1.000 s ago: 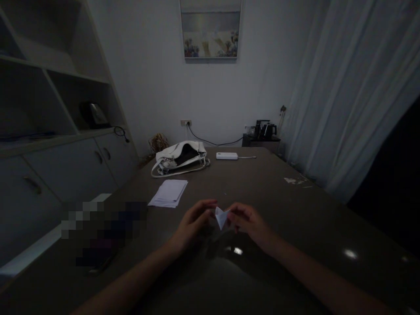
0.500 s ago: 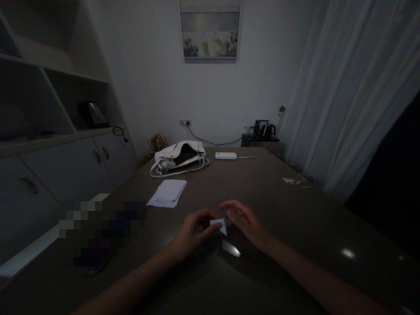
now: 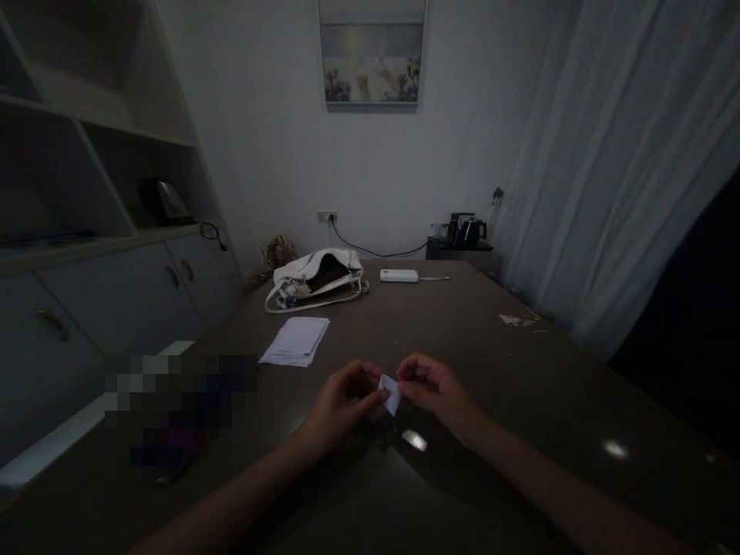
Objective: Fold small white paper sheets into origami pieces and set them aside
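A small folded piece of white paper (image 3: 391,395) is held just above the dark table, tilted with one corner pointing down. My left hand (image 3: 341,401) pinches its left side between thumb and fingers. From the other side, my right hand (image 3: 438,391) has its thumb and fingertips closed on the paper's right edge. A stack of white paper sheets (image 3: 297,339) lies on the table beyond my left hand.
A white handbag (image 3: 315,277) with its strap rests at the table's (image 3: 462,316) far end, beside a white power bank (image 3: 398,275) with a short cable. Paper scraps (image 3: 512,320) lie toward the right edge. Blurred-out items (image 3: 185,408) are at the left.
My right hand has closed from spread fingers onto the paper's right edge. The folded paper has turned slightly in my left hand and stands more upright.
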Tool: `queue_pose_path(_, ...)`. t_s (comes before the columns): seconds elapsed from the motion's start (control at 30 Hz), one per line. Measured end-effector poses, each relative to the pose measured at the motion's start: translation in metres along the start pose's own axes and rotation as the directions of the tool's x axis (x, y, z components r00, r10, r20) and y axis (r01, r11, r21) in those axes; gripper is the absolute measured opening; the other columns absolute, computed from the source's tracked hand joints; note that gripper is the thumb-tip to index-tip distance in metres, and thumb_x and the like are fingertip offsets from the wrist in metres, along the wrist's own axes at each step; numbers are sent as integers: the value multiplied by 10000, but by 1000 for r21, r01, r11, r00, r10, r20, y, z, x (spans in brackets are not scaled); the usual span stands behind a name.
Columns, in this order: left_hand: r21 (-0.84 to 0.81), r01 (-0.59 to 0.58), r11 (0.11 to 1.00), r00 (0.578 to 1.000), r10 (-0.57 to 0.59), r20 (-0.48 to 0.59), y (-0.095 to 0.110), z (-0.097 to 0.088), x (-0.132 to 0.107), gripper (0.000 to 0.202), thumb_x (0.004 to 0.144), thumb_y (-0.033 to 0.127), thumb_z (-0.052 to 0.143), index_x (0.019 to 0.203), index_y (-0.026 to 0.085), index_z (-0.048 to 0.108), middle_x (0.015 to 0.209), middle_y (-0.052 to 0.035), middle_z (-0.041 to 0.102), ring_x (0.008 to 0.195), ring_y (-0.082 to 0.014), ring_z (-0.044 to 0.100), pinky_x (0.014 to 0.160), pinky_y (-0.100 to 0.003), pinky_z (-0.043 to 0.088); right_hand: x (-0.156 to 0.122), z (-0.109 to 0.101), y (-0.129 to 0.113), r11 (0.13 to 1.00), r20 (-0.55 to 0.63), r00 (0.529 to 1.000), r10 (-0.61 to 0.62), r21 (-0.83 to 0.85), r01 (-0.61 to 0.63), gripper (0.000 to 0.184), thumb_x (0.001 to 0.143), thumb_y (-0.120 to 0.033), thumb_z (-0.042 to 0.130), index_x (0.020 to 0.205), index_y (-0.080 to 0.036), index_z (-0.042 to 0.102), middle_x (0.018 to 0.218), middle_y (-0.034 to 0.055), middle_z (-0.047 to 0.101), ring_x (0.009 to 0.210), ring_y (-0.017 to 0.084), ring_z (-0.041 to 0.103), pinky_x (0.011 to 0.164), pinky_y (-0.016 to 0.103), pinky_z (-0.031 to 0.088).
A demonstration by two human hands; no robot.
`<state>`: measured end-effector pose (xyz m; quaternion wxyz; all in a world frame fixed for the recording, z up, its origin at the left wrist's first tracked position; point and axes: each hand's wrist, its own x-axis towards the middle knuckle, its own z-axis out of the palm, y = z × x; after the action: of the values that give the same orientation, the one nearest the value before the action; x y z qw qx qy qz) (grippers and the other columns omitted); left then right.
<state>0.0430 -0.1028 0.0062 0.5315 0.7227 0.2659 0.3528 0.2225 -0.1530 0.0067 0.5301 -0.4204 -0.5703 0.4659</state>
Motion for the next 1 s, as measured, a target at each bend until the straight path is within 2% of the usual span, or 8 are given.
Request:
queue_pose_path(0.17, 145, -49, 988, 999, 50, -8, 6, 2, -2, 239, 784, 291, 596, 955, 125, 585, 842, -63, 634, 749, -155, 587, 679, -262, 465, -2, 2, 4, 1000, 43, 999, -7, -12, 8, 203, 773, -328, 612, 886, -176, 540, 810, 17, 580, 730, 120, 563, 641, 246, 458)
queue_pose_path(0.3, 251, -83, 964, 996, 79, 28, 10, 4, -6, 231, 818, 289, 543, 977, 132, 601, 814, -55, 643, 725, -150, 580, 668, -255, 457, -3, 6, 5, 996, 35, 999, 10, -86, -7, 215, 783, -373, 599, 819, -169, 545, 748, 9, 580, 671, 113, 559, 613, 238, 445)
queue_pose_path(0.57, 336, -115, 935, 993, 120, 7, 9, 3, -8, 190, 816, 315, 536, 846, 135, 587, 703, -21, 606, 654, -133, 559, 603, -219, 431, -3, 8, 3, 991, -1, 1000, -6, -136, 6, 226, 755, -384, 623, 751, -159, 594, 690, 10, 595, 631, 113, 558, 608, 237, 429)
queue_pose_path(1.0, 451, -173, 876, 982, 188, 11, 13, 8, -9, 147, 800, 272, 537, 752, 144, 592, 683, -23, 599, 630, -131, 529, 585, -215, 407, -6, 11, 9, 973, -50, 998, -24, -229, 12, 168, 760, -293, 582, 683, -173, 493, 653, -8, 540, 601, 106, 523, 575, 226, 413)
